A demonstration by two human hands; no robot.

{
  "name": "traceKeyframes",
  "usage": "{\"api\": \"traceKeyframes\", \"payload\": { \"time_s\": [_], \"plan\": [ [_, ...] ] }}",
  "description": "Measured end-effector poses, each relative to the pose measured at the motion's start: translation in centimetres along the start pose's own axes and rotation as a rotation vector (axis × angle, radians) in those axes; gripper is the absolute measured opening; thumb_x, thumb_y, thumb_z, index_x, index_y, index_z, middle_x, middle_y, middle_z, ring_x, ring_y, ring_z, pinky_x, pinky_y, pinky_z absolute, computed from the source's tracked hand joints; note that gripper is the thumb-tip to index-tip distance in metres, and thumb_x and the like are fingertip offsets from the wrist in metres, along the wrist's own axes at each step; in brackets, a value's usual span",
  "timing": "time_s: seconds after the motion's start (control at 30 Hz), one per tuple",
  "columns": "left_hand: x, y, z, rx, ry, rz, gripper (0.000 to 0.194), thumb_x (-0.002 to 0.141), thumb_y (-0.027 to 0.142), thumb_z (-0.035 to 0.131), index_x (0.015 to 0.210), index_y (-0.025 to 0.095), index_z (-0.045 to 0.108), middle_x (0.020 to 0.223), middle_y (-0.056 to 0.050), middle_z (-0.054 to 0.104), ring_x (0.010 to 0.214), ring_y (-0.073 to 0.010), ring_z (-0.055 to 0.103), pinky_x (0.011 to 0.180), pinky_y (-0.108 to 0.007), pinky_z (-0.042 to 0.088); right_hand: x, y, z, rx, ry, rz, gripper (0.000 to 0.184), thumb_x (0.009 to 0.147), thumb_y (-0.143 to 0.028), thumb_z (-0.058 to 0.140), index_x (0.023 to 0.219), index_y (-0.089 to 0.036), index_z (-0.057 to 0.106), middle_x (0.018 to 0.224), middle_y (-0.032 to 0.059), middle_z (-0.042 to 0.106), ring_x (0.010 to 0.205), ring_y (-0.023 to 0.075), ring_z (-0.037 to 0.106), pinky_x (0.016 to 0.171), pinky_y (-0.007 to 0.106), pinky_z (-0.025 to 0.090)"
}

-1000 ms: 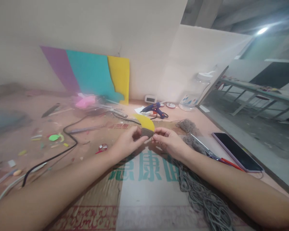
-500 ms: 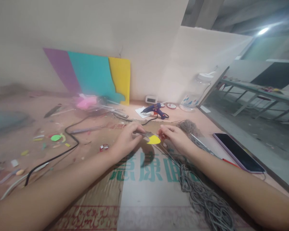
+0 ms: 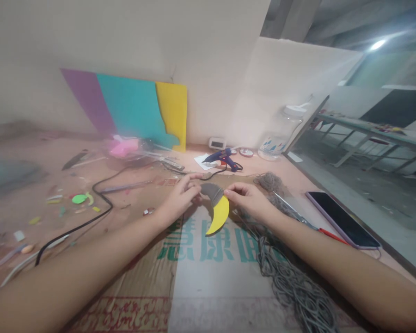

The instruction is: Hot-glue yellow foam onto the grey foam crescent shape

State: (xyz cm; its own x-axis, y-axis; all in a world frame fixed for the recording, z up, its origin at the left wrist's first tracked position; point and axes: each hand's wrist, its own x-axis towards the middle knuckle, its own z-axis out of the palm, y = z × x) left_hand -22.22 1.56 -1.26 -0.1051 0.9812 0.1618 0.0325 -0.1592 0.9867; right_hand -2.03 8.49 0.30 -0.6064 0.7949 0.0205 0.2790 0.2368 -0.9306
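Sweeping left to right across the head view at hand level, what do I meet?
Green scrap, left hand, gray-and-yellow crescent, right hand, phone.

right fingers (image 3: 236,194) pinch grey-and-yellow crescent (image 3: 220,213); left fingers (image 3: 193,190) near grey end (image 3: 210,189); glue gun (image 3: 223,157) beyond.

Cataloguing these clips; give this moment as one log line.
crescent: yellow and gray; right hand: pinching its edge; left hand: at its gray end; gray yarn: tangled, right side; glue gun: beyond hands
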Motion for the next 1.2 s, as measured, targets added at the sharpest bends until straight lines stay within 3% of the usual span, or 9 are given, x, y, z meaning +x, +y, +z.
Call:
{"api": "traceKeyframes", "payload": {
  "time_s": [0.17,0.4,0.5,0.57,0.7,0.83,0.97,1.1,1.2],
  "plan": [
    [0.0,0.7,-0.2,0.12,-0.102,-0.122,0.039,0.073,0.052,0.063,0.074,0.014,0.059,0.06,0.0,0.059,0.054,-0.0117,0.056,0.052,-0.022,0.044,-0.5,-0.3,0.6,-0.062,0.016,-0.085,0.029,0.081,-0.045,0.062,0.078,-0.017,0.063,0.065,-0.0016,0.055,0.055,0.0112,0.046,0.05,0.023,0.036],
    [-0.2,0.8,-0.1,0.197,-0.052,-0.082,0.04,0.073,0.054,0.062,0.068,0.015,0.056,0.056,0.001,0.057,0.052,-0.0108,0.052,0.05,-0.021,0.041,-0.4,-0.9,0.0,-0.092,0.112,-0.181,0.032,0.09,-0.044,0.047,0.074,-0.017,0.056,0.062,-0.0023,0.05,0.054,0.0113,0.047,0.051,0.023,0.037],
    [-0.2,0.6,-0.2,0.212,-0.068,-0.1,0.04,0.074,0.054,0.062,0.072,0.015,0.056,0.057,0.002,0.056,0.049,-0.0096,0.05,0.045,-0.019,0.037,-0.4,-1.1,0.0,0.133,0.012,-0.095,0.027,0.084,-0.043,0.057,0.097,-0.019,0.056,0.088,0.0014,0.061,0.051,0.0093,0.052,0.05,0.024,0.042],
    [-0.3,0.5,-0.2,0.216,-0.076,-0.109,0.039,0.074,0.054,0.062,0.075,0.015,0.056,0.058,0.003,0.056,0.047,-0.009,0.048,0.043,-0.019,0.034,-0.7,-1.2,0.3,0.271,-0.109,-0.005,0.039,0.083,-0.041,0.061,0.116,-0.023,0.051,0.105,0.0043,0.062,0.051,0.0094,0.056,0.051,0.026,0.045],
    [-0.4,0.5,-0.2,0.237,-0.051,-0.099,0.038,0.075,0.054,0.061,0.073,0.016,0.054,0.057,0.003,0.056,0.046,-0.0093,0.048,0.042,-0.019,0.033,-1.0,-1.4,0.5,0.352,-0.223,0.099,0.051,0.084,-0.04,0.061,0.129,-0.022,0.045,0.073,-0.0001,0.062,0.054,0.0137,0.059,0.051,0.026,0.046],
    [-0.2,0.5,-0.4,0.317,0.022,-0.08,0.037,0.076,0.053,0.06,0.072,0.017,0.055,0.055,0.003,0.056,0.047,-0.0104,0.049,0.043,-0.02,0.035,-0.5,-1.3,0.0,0.194,-0.169,0.036,0.044,0.079,-0.035,0.067,0.119,-0.021,0.056,0.069,-0.0029,0.055,0.051,0.0104,0.05,0.046,0.022,0.042],
    [0.1,0.2,-0.7,0.345,0.082,-0.05,0.036,0.078,0.053,0.058,0.072,0.017,0.055,0.055,0.002,0.056,0.049,-0.0113,0.051,0.045,-0.02,0.036,0.0,-1.3,-0.7,-0.031,-0.099,-0.005,0.029,0.081,-0.033,0.062,0.107,-0.019,0.065,0.077,0.0006,0.062,0.06,0.0116,0.051,0.052,0.023,0.041],
    [0.3,0.0,-0.8,0.21,0.114,-0.09,0.037,0.076,0.053,0.061,0.075,0.017,0.055,0.057,0.002,0.056,0.05,-0.0111,0.052,0.046,-0.02,0.039,0.1,-1.5,-1.0,-0.249,-0.037,-0.077,0.018,0.082,-0.031,0.061,0.089,-0.018,0.07,0.082,0.0032,0.068,0.073,0.0158,0.058,0.064,0.027,0.044],
    [0.4,-0.1,-0.8,0.075,0.142,-0.152,0.036,0.074,0.051,0.064,0.08,0.017,0.054,0.059,0.003,0.056,0.048,-0.0096,0.052,0.045,-0.019,0.04,0.2,-1.4,-1.0,-0.228,-0.008,-0.08,0.018,0.083,-0.033,0.058,0.082,-0.017,0.065,0.073,0.0017,0.066,0.058,0.0121,0.053,0.052,0.024,0.04]
  ]
}}
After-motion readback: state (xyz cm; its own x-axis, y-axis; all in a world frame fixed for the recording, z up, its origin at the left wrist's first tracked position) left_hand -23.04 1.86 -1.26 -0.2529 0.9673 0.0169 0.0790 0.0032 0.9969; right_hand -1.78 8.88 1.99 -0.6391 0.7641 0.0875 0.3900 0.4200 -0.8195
